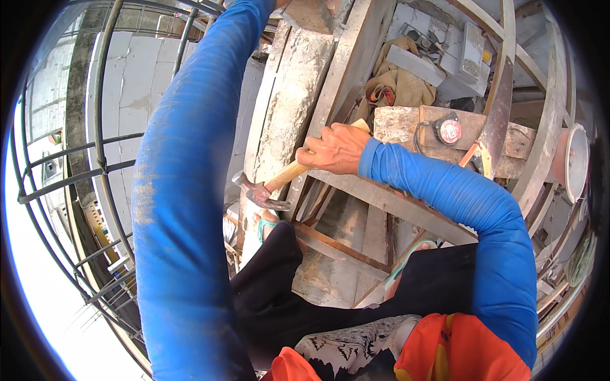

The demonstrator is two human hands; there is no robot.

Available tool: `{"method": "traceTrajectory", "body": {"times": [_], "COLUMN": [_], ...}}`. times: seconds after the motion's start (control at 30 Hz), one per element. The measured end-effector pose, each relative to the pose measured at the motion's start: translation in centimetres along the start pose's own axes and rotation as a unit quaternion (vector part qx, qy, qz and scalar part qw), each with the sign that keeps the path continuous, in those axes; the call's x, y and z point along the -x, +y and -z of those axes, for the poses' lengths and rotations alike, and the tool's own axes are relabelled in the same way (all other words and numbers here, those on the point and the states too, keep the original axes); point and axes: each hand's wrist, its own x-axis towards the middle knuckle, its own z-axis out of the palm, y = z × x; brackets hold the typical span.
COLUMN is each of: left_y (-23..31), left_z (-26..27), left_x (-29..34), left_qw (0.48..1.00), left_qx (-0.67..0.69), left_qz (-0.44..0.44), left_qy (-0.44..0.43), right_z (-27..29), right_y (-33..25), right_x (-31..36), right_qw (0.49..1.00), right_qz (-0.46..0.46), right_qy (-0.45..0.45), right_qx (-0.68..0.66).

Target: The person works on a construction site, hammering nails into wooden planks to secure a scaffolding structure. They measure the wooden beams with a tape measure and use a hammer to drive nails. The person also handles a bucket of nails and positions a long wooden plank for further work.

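My right hand [337,149] is closed around the wooden handle of a claw hammer [287,175]. The hammer's worn metal head points to the left, above my knee, beside a mortar-stained beam [289,89]. My left arm reaches up and away, and only a sliver of my left hand [280,4] shows at the upper edge. Right beside it is a brownish block [310,16] at the far end of the beam; whether the hand grips it cannot be made out, since the fingers are mostly cut off.
Bent steel rebar [100,127] stands along the left. Right of my hand, a wooden plank [400,124] carries a tape measure [448,129] and an orange-handled tool [478,157]. Timber framing [499,108] surrounds me, with a white bucket [575,162] at far right and a brown cloth [403,79] beyond.
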Motion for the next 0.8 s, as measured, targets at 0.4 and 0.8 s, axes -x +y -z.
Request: {"method": "traceTrajectory", "body": {"times": [0.4, 0.8], "left_y": [0.7, 0.3], "left_z": [-1.2, -0.9], "left_x": [-0.7, -0.2], "left_qw": [0.998, 0.999], "left_qx": [0.046, 0.031], "left_qz": [-0.011, 0.012], "left_qy": [-0.035, -0.025], "right_z": [-0.2, 2.2], "right_y": [4.5, 9.3], "right_x": [0.7, 1.0], "right_qw": [0.999, 0.954], "right_qz": [-0.051, -0.300], "right_qy": [-0.003, -0.014], "right_qx": [0.019, -0.013]}}
